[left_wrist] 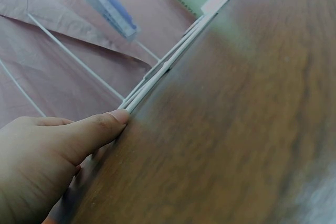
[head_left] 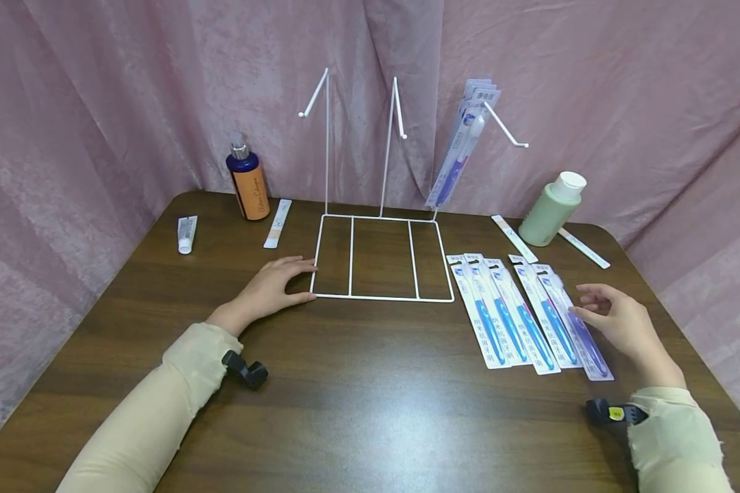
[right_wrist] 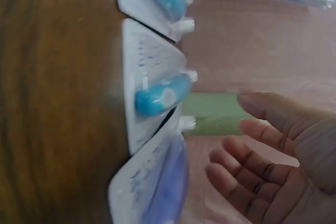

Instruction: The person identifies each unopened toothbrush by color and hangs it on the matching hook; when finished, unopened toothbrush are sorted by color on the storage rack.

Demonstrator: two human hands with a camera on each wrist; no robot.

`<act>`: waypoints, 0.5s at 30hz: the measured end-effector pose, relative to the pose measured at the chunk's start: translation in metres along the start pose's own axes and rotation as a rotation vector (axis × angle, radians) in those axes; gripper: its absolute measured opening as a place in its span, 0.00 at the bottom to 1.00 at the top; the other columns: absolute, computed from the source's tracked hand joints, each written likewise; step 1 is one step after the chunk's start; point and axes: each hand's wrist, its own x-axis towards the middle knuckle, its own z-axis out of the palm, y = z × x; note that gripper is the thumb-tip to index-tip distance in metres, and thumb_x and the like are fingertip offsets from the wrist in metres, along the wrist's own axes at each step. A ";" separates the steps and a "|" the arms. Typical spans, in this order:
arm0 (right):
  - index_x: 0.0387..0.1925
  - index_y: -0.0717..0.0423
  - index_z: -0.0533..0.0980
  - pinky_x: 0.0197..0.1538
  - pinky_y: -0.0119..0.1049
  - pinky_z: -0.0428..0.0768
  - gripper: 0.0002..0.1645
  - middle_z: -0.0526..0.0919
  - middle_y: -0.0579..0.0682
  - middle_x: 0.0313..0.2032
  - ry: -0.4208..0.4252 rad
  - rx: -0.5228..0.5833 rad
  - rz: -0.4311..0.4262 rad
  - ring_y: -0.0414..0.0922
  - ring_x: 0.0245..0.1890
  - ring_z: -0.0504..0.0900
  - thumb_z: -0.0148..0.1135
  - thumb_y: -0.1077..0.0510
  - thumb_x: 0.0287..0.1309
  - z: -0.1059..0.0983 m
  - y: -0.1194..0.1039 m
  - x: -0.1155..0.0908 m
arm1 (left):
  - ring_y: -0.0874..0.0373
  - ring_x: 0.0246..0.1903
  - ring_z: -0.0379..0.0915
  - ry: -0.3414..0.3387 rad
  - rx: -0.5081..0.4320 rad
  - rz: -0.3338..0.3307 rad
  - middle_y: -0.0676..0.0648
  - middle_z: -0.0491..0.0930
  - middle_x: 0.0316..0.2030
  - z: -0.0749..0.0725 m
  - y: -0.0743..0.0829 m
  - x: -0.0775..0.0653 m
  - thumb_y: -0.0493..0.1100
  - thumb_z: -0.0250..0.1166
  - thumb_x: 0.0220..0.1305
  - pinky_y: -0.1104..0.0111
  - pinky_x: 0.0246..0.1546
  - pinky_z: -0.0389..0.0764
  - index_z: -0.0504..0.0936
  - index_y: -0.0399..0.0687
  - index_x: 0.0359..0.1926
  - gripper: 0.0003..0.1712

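The purple toothbrush pack (head_left: 586, 339) lay flat on the table (head_left: 370, 390) at 9 o'clock from the right hand (head_left: 623, 325), the nearer one, its long axis running from 11 to 5. That hand's fingers were loosely spread, pinching nothing; the left hand (head_left: 265, 291) touched the white rack (head_left: 382, 298), thumb and fingers apart. I made out Chinese characters on the pack, "Cologne" on the orange-labelled bottle (head_left: 251, 195), seemingly "MURRAYA" on the green bottle (head_left: 547, 213).
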 end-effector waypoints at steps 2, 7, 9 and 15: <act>0.55 0.66 0.73 0.34 0.29 0.72 0.29 0.83 0.65 0.39 -0.026 -0.013 0.006 0.31 0.32 0.77 0.67 0.53 0.57 0.003 0.003 0.000 | 0.44 0.71 0.55 -0.003 0.000 -0.003 0.46 0.66 0.69 0.000 0.000 0.000 0.58 0.66 0.60 0.43 0.70 0.54 0.72 0.51 0.65 0.35; 0.56 0.67 0.72 0.37 0.41 0.74 0.31 0.82 0.68 0.42 -0.099 -0.039 0.035 0.56 0.38 0.82 0.66 0.51 0.57 0.007 0.007 -0.001 | 0.44 0.71 0.55 -0.004 0.005 -0.006 0.46 0.66 0.69 0.000 0.000 0.000 0.58 0.66 0.60 0.44 0.70 0.53 0.72 0.51 0.65 0.35; 0.55 0.68 0.71 0.37 0.42 0.74 0.33 0.82 0.68 0.42 -0.129 -0.042 0.049 0.57 0.38 0.81 0.66 0.49 0.57 0.007 0.008 -0.001 | 0.45 0.71 0.55 -0.003 0.004 -0.005 0.46 0.66 0.69 0.000 0.000 0.000 0.58 0.66 0.60 0.44 0.70 0.54 0.72 0.51 0.65 0.35; 0.54 0.70 0.72 0.36 0.35 0.71 0.34 0.82 0.66 0.40 -0.177 -0.050 0.083 0.50 0.35 0.78 0.67 0.49 0.56 0.010 0.008 0.001 | 0.44 0.71 0.55 -0.002 0.001 -0.004 0.46 0.66 0.69 0.000 -0.001 0.000 0.58 0.66 0.59 0.43 0.70 0.53 0.72 0.51 0.65 0.35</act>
